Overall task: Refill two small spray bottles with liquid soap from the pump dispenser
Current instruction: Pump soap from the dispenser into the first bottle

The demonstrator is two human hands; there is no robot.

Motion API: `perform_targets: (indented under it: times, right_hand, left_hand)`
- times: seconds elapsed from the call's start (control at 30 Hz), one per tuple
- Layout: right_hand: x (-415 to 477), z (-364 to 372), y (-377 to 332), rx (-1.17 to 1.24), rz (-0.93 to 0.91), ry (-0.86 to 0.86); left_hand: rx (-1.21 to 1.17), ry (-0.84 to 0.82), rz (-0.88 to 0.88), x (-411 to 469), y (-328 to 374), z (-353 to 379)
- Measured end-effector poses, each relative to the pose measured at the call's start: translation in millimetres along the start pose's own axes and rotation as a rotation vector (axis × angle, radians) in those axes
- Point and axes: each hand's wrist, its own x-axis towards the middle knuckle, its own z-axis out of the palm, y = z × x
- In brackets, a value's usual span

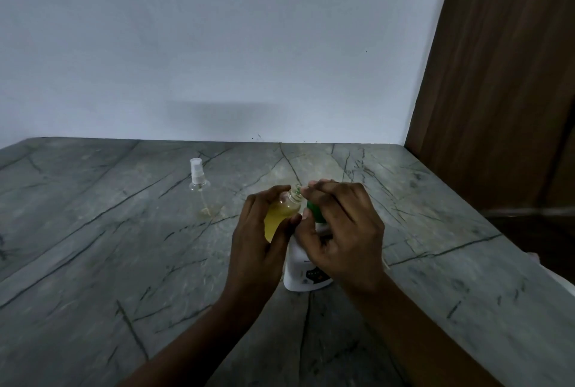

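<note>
Marble counter (93, 231), bottle (281, 215) in left grip (258, 231), right grip (339, 225) on pump (314, 211)

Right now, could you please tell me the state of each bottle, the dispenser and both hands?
held spray bottle: uncapped, tilted, partly filled with yellow liquid, mouth by the green pump head.
second spray bottle: upright on the counter, sprayer on, nearly empty.
pump dispenser: upright on the counter.
left hand: grips the held spray bottle.
right hand: fingers curled over the green pump head.
</note>
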Motion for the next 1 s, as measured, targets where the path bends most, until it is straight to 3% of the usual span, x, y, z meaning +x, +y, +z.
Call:
perform_targets:
  times: [0.53, 1.0]
  right_hand:
    - [14.6, -10.3, 5.2, -0.022, -0.060, -0.076]
    - [7.6, -1.2, 0.1, -0.019, -0.016, 0.013]
  left_hand:
    - [-0.018, 0.009, 0.013, 7.4, 4.5, -1.2]
    - [-0.023, 0.015, -0.006, 3.0, 3.9, -1.2]
